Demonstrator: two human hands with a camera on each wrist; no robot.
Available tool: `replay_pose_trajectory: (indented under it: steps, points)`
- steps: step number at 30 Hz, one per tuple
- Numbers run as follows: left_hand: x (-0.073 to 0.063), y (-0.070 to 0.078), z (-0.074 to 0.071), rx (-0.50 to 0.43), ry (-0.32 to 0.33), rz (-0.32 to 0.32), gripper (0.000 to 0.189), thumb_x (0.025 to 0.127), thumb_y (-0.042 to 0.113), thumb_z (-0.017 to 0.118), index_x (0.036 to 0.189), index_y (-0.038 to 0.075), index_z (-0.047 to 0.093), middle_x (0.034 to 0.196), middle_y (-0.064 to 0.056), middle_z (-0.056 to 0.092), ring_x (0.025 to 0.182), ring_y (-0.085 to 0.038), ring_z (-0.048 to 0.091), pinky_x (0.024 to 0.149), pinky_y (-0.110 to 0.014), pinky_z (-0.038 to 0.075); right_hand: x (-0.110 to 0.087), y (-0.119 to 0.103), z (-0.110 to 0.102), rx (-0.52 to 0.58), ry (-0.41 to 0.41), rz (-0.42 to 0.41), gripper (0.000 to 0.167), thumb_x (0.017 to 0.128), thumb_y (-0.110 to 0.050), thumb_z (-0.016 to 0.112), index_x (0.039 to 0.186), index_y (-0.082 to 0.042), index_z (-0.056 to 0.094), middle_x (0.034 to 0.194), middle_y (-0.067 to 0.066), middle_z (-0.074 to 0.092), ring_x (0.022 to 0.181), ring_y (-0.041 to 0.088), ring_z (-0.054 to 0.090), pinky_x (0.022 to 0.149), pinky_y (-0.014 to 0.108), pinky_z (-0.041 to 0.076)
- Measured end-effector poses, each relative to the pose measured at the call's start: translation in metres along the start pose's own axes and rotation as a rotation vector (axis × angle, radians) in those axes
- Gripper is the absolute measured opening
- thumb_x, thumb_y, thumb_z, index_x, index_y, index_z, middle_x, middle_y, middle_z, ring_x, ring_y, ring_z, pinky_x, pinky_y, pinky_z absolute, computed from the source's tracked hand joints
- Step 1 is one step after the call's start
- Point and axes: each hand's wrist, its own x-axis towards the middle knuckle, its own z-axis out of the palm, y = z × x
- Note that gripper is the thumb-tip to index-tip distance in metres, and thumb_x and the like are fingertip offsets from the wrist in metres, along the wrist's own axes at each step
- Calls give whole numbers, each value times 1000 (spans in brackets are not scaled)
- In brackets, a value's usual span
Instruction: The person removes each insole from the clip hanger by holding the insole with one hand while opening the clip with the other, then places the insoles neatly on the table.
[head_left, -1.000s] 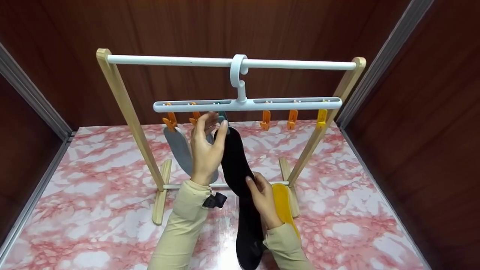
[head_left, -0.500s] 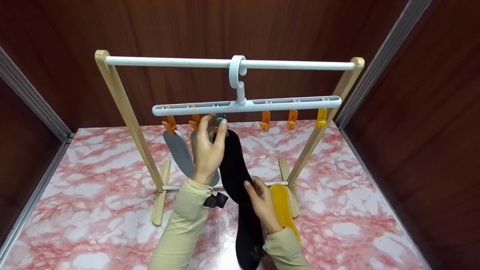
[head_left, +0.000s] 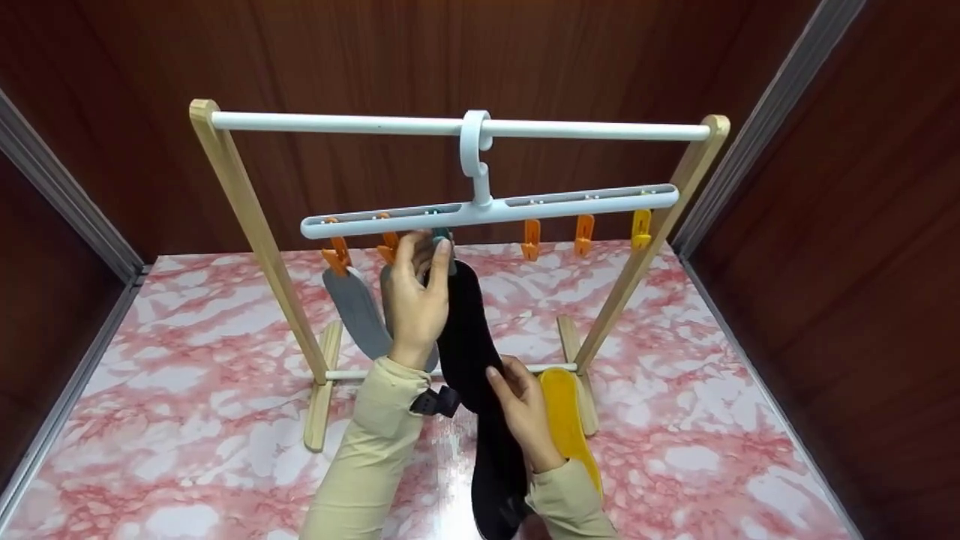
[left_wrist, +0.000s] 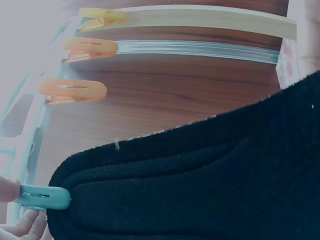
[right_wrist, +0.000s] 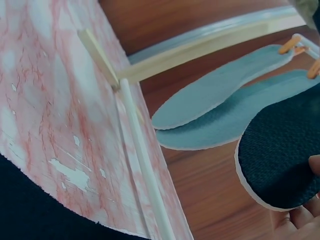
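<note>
My left hand (head_left: 420, 307) pinches a teal clothes peg (left_wrist: 42, 197) under the white hanger (head_left: 480, 214), thumb on its upper end in the left wrist view. The tip of that peg lies over the top end of a black insole (head_left: 466, 337). Lower down, my right hand (head_left: 525, 409) grips the same insole near its other end, thumb on its face. A second black insole (head_left: 499, 472) is below; what supports it cannot be seen. Two grey insoles, the outer one (head_left: 356, 311) in plain view, hang from orange pegs at the left.
The hanger hooks over the white rail (head_left: 600, 130) of a wooden stand (head_left: 251, 225). Two orange pegs, one here (head_left: 584, 236), and a yellow peg (head_left: 641, 229) hang at the right. A yellow insole (head_left: 566, 416) lies on the marbled table (head_left: 187, 420), partly behind my right arm.
The hanger has tilted, its left end lower and right end higher. The gripped insole and my right hand have sunk slightly. More of the teal peg shows beside my left thumb.
</note>
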Motion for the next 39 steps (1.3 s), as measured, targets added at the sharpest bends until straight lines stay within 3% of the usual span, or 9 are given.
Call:
replay_pose_trajectory:
  steps: [8,18,28,39]
  points:
    - [0,2,4,-55,30,-25,23,94,7,58,112,-8,57,107,-21,66,100,-27,65,90,-31,52,-1,1,-1,3,8,16,23,95,-6,57,110,11,60,107,25,65,90,12,66,83,25,53]
    - [0,3,5,-51,64,-16,21,93,7,61,109,-7,61,105,-20,69,99,-26,67,89,-31,53,-4,1,0,4,17,7,23,94,-4,58,110,12,60,106,25,66,88,9,66,83,24,53]
    - [2,3,7,-52,98,-62,21,93,8,62,108,-7,62,105,-20,69,99,-27,67,89,-33,53,-7,0,-1,6,32,-29,22,93,0,58,108,15,60,102,22,67,87,7,65,82,21,52]
    - [5,5,9,-91,144,-107,17,90,6,65,101,-6,64,101,-20,70,94,-24,67,82,-26,54,-13,1,-5,-1,38,-6,22,92,-1,59,108,15,61,102,19,68,88,7,65,81,22,52]
